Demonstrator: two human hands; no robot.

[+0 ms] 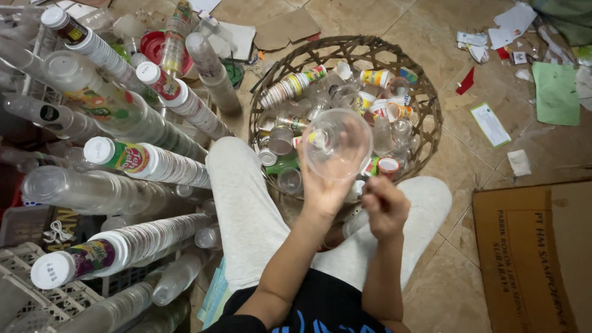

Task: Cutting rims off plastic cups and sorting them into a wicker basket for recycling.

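Note:
My left hand (pixel 327 185) holds a clear plastic cup (pixel 337 143) up by its side, its round mouth facing me. My right hand (pixel 385 206) sits just right of it with fingers curled closed near the cup's lower edge; whether it pinches anything is not visible. Both hands hover over my knees in light grey trousers (pixel 240 197). Right behind the cup lies a woven basket (pixel 425 92) filled with several loose plastic cups, some clear, some with coloured labels.
Long stacks of nested plastic cups (pixel 142 157) lean across the left side over white plastic crates (pixel 24 271). A flat cardboard sheet (pixel 533 253) lies at the right. Paper scraps (pixel 493 123) and a green sheet (pixel 555 92) litter the tiled floor.

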